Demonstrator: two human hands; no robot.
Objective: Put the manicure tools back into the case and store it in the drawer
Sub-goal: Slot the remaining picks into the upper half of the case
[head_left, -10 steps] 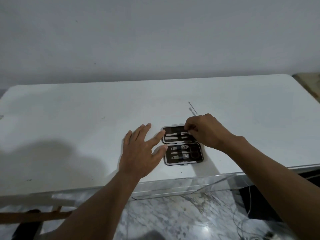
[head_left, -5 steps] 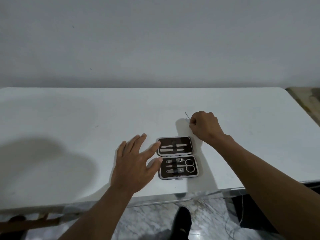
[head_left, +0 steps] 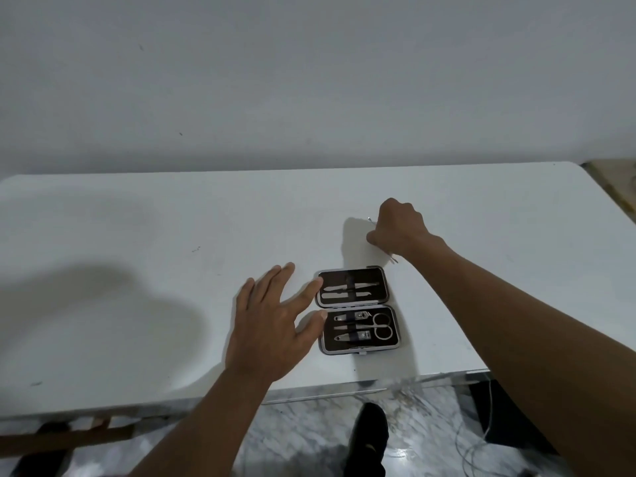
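A small dark manicure case lies open flat on the white table, near its front edge. Several metal tools sit strapped in both halves, among them small scissors. Just behind the case, my right hand is closed around a thin metal tool; its two ends stick out from the fist. My left hand rests spread on the table at the case's left side, with the index fingertip and thumb touching the case's edge.
The white table runs up to a plain grey wall. Below the front edge lies a marbled floor, with a dark shoe and thin cables at the right. A brown wooden bar shows at lower left.
My right hand left the case's upper half, reached back to the thin tool lying behind it and closed around it. My left hand stayed at the case's left edge.
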